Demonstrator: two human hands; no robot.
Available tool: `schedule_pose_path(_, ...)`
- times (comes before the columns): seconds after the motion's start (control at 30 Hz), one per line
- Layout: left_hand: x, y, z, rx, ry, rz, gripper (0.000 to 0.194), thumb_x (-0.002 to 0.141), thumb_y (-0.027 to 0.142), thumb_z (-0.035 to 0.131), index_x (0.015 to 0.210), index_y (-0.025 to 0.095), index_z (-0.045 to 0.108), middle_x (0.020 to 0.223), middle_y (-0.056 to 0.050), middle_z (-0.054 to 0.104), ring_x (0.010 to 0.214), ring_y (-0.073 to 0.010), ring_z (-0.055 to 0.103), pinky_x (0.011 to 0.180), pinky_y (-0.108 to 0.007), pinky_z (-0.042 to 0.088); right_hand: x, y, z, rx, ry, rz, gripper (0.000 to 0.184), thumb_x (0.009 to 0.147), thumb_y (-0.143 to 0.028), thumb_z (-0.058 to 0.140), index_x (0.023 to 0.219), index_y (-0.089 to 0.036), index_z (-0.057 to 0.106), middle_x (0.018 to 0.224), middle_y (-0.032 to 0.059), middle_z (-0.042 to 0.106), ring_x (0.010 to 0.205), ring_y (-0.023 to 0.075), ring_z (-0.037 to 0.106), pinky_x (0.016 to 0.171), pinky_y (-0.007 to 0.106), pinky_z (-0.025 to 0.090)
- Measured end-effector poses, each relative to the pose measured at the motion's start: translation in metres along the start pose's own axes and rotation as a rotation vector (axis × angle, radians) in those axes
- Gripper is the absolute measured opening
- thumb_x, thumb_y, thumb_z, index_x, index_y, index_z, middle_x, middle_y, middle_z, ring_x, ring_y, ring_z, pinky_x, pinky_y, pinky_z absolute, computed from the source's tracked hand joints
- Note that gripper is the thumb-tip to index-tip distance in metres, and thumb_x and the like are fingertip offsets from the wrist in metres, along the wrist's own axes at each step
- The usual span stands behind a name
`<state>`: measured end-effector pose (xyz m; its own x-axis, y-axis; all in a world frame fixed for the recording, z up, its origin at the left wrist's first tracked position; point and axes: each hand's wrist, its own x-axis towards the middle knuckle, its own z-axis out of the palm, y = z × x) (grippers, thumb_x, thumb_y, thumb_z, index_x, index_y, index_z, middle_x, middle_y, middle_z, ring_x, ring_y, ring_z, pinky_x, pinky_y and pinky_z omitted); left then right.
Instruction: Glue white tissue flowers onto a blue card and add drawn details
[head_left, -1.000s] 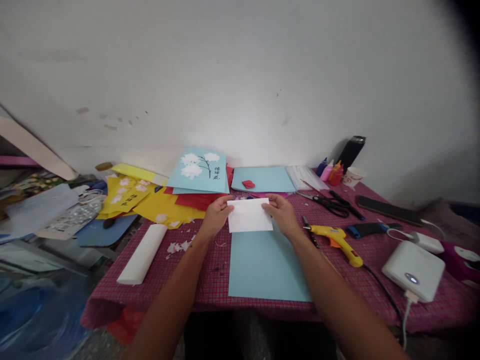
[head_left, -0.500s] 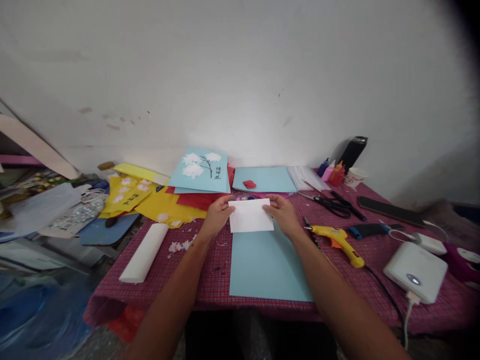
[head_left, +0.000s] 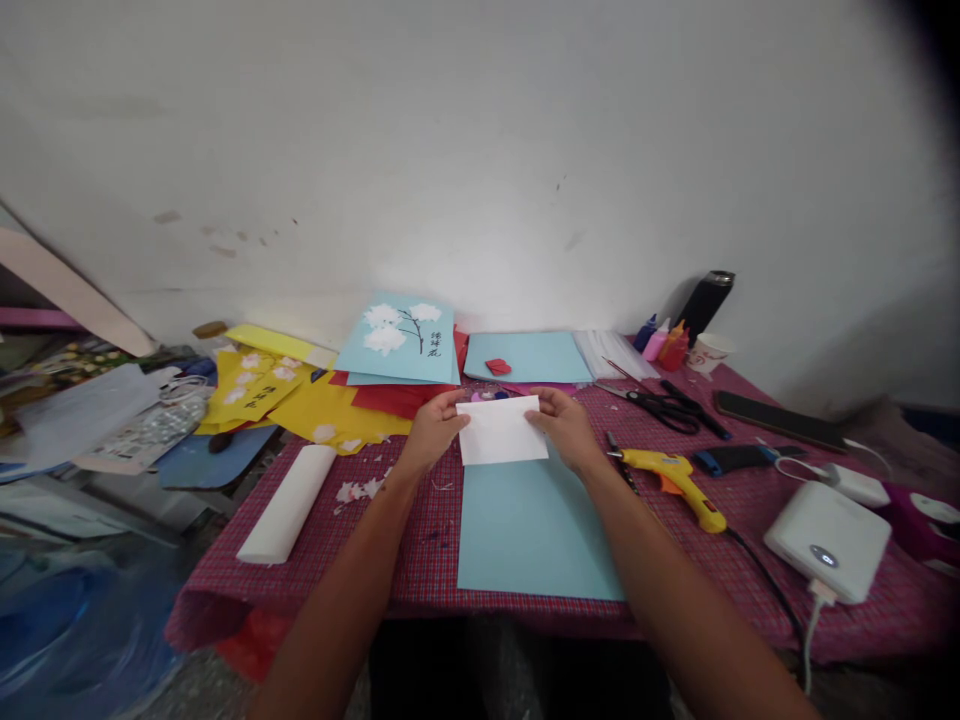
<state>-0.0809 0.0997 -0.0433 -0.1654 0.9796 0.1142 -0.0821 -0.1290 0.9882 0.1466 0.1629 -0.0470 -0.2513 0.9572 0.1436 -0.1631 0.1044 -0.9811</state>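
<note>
Both my hands hold a white folded sheet of paper [head_left: 501, 432] just above the far end of a light blue sheet [head_left: 529, 525] that lies flat on the red checked tablecloth [head_left: 390, 540]. My left hand [head_left: 431, 432] pinches the white paper's left edge, fingers closed on it. My right hand [head_left: 564, 426] grips its right edge the same way. The white paper is level and faces me.
A yellow glue gun [head_left: 675, 478], black scissors [head_left: 660, 405], a white power bank [head_left: 829, 540] with cable and a dark phone [head_left: 776, 420] lie right. A white foam roll [head_left: 289, 502], yellow and red papers [head_left: 330, 410], and a blue flower card [head_left: 401, 340] sit left and behind.
</note>
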Motion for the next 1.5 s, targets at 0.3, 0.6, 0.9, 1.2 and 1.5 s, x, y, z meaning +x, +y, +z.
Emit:
schedule_pose_path(0.3, -0.002, 0.005, 0.002, -0.029, 0.018, -0.013, 0.060, 0.066, 0.025, 0.079, 0.123, 0.015, 0.062, 0.088, -0.005, 0.076, 0.076, -0.0174, 0.068, 0.071, -0.027, 0.051, -0.004, 0.000, -0.006, -0.110, -0.112, 0.072, 0.036, 0.077, -0.052, 0.071, 0.073, -0.017, 0.066, 0.059, -0.0021, 0.061, 0.048, 0.0109, 0.048, 0.046, 0.024, 0.035)
schedule_pose_path(0.6, -0.001, 0.006, 0.001, -0.084, 0.077, -0.064, 0.063, 0.063, 0.025, 0.082, 0.121, 0.017, 0.062, 0.087, -0.003, 0.074, 0.070, -0.0141, 0.066, 0.062, -0.023, 0.049, -0.002, 0.006, -0.008, -0.187, -0.135, 0.061, 0.044, 0.078, -0.058, 0.070, 0.062, -0.018, 0.062, 0.051, -0.0037, 0.053, 0.046, 0.0107, 0.045, 0.045, 0.025, 0.032)
schedule_pose_path(0.9, -0.007, 0.005, 0.004, -0.068, -0.025, -0.286, 0.046, 0.064, 0.048, 0.086, 0.086, 0.011, 0.069, 0.075, -0.008, 0.071, 0.056, -0.0138, 0.064, 0.051, -0.024, 0.051, 0.001, 0.011, -0.008, -0.088, -0.083, 0.080, 0.038, 0.074, -0.054, 0.074, 0.081, -0.016, 0.073, 0.062, -0.0015, 0.063, 0.050, 0.0119, 0.050, 0.048, 0.025, 0.038)
schedule_pose_path(1.2, -0.008, 0.003, 0.005, -0.050, -0.048, -0.283, 0.045, 0.061, 0.045, 0.088, 0.084, 0.011, 0.070, 0.072, -0.007, 0.071, 0.054, -0.0131, 0.062, 0.048, -0.022, 0.047, -0.001, 0.003, -0.005, 0.005, -0.075, 0.130, 0.036, 0.069, -0.050, 0.079, 0.078, -0.016, 0.072, 0.063, -0.0012, 0.065, 0.052, 0.0121, 0.053, 0.051, 0.026, 0.043)
schedule_pose_path(1.5, -0.004, -0.001, 0.008, -0.072, 0.017, -0.175, 0.043, 0.067, 0.049, 0.082, 0.087, 0.014, 0.067, 0.071, -0.002, 0.068, 0.057, -0.0119, 0.059, 0.053, -0.022, 0.045, 0.001, 0.009, -0.007, -0.063, -0.079, 0.112, 0.034, 0.073, -0.050, 0.076, 0.076, -0.017, 0.069, 0.061, -0.0016, 0.064, 0.050, 0.0118, 0.052, 0.048, 0.025, 0.041)
